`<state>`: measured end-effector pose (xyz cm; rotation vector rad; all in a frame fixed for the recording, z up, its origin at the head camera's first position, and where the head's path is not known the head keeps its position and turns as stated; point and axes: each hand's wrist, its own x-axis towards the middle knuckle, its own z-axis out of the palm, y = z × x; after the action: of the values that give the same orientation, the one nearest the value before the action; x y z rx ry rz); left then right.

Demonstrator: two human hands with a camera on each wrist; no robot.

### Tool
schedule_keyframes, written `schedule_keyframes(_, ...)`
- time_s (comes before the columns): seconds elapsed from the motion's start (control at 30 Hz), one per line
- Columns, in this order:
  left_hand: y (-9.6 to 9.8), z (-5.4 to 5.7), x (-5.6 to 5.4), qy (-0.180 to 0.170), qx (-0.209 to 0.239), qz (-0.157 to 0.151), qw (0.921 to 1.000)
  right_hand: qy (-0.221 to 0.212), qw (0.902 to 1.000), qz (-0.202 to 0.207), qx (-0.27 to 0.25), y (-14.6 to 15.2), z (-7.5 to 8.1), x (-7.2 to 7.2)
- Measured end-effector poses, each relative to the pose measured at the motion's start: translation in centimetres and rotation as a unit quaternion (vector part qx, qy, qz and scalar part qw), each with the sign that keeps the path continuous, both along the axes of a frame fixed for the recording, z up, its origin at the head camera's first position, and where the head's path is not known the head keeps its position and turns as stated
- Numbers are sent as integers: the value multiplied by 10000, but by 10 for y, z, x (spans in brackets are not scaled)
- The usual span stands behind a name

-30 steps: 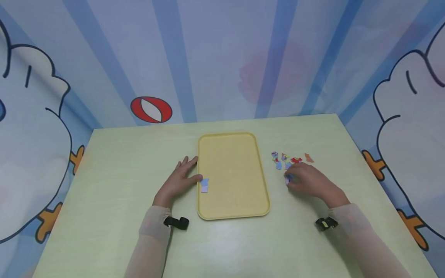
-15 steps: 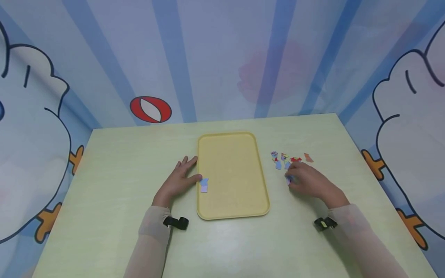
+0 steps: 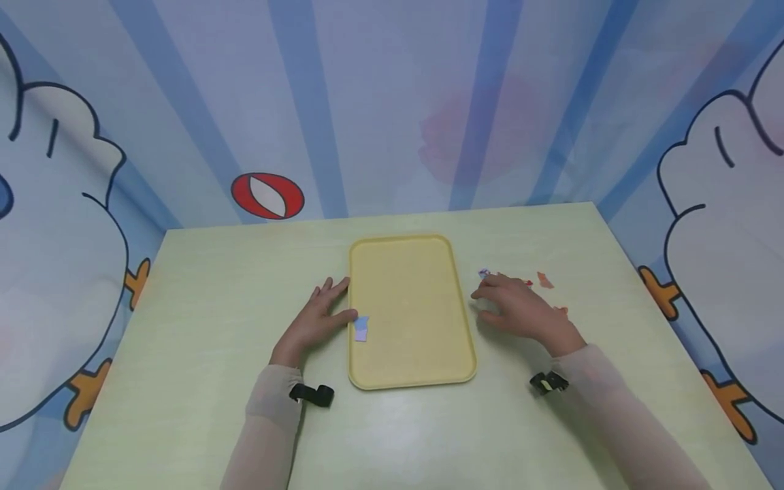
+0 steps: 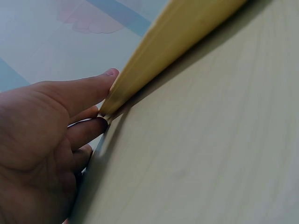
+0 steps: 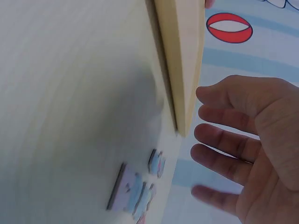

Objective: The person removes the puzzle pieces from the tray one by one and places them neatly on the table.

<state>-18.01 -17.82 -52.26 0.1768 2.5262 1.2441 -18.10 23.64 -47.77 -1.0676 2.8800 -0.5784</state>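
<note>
My left hand (image 3: 314,327) lies along the left side of a yellow tray (image 3: 404,376), its thumb on the rim and its fingers touching the outer edge. Inside the tray, by that thumb, is a small blue and lilac puzzle piece (image 3: 361,329). Over the table just right of the tray hovers my right hand (image 3: 520,313), fingers apart and extended, with nothing visible between them. Beneath it, partly hidden, lie puzzle pieces; the right wrist view shows a blue-topped lilac piece (image 5: 125,189) and a smaller blue one (image 5: 157,163) on the table.
An orange piece (image 3: 544,280) lies beyond my right hand, and another orange bit (image 3: 561,311) peeks out beside its wrist. A patterned piece (image 3: 484,273) sits past the fingertips. A printed blue backdrop (image 3: 392,116) stands behind the pale table (image 3: 245,265).
My right hand has moved left toward the tray and its fingers have spread, away from the blue and lilac piece they were at. The left hand has stayed on the tray's edge.
</note>
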Motion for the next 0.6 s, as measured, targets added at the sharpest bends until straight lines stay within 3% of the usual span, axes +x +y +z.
schedule_keyframes(0.3,1,-2,-1,-26,14,5,10000,-99,9999,38,-24,-27,5,-4)
schedule_keyframes(0.6,0,-1,-1,-50,5,-13,10000,-35,9994,356,-2,-64,13,-9)
